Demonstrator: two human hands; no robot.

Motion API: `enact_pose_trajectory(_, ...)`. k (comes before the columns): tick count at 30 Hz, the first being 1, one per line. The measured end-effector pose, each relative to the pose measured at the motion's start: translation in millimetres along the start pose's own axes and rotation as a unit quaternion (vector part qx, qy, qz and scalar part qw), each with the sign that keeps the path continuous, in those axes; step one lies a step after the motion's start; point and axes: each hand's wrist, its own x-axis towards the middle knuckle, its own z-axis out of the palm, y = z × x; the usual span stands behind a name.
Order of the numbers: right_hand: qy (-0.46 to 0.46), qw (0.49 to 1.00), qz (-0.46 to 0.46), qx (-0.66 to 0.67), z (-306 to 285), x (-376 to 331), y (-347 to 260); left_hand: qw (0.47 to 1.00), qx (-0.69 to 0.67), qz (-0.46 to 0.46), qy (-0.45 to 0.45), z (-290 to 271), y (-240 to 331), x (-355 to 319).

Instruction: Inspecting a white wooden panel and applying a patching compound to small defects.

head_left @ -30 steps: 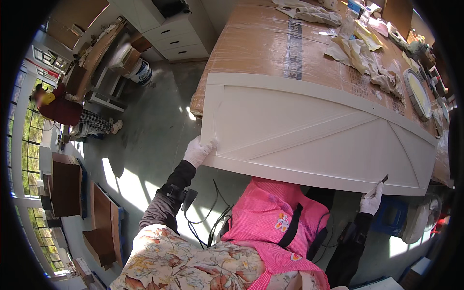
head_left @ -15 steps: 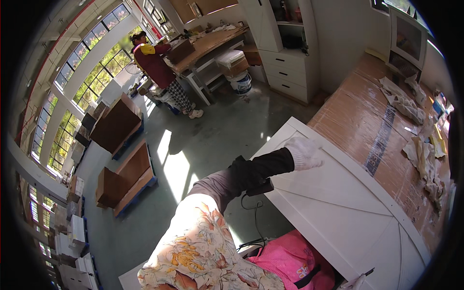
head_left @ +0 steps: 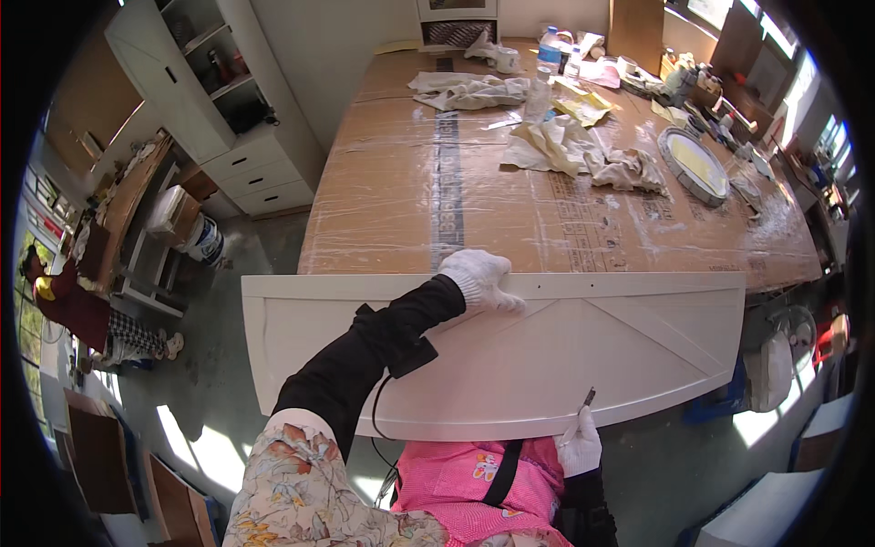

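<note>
A white door panel (head_left: 365,365) with crossing diagonal grooves lies in front of me, its far edge against the wrapped table. My left hand (head_left: 478,279), in a white knit glove, grips the panel's far edge, with the fingers partly over the rim. By the panel's near edge at the right, my right hand (head_left: 580,447), also gloved, is closed on a slim tool with a dark tip (head_left: 590,397). What kind of tool it is cannot be made out. A dark box (head_left: 413,358) with a cable is on my left forearm.
The table (head_left: 383,201) is covered in cardboard and film. On it lie crumpled cloths (head_left: 547,146), a water bottle (head_left: 549,50) and an oval tray (head_left: 694,166). A white cabinet (head_left: 260,173) stands at the far left; another person (head_left: 77,305) works at a bench beyond.
My view has swung right, bringing the whole panel and more of the table into sight. My right hand with the slim tool now shows clearly. My left hand remains at the panel.
</note>
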Motion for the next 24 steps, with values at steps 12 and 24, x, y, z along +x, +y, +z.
enact_pose_trajectory(12,-0.206,0.975,-0.035,-0.071,180.0,114.9,-20.4,0.887,0.168,0.078,0.423,-211.9,45.7,-97.0)
enact_pose_trajectory(24,-0.11,0.907,0.067,-0.401,83.7,7.7,-68.8,0.827,0.284,0.116,0.472,-76.0,-29.9,-118.7)
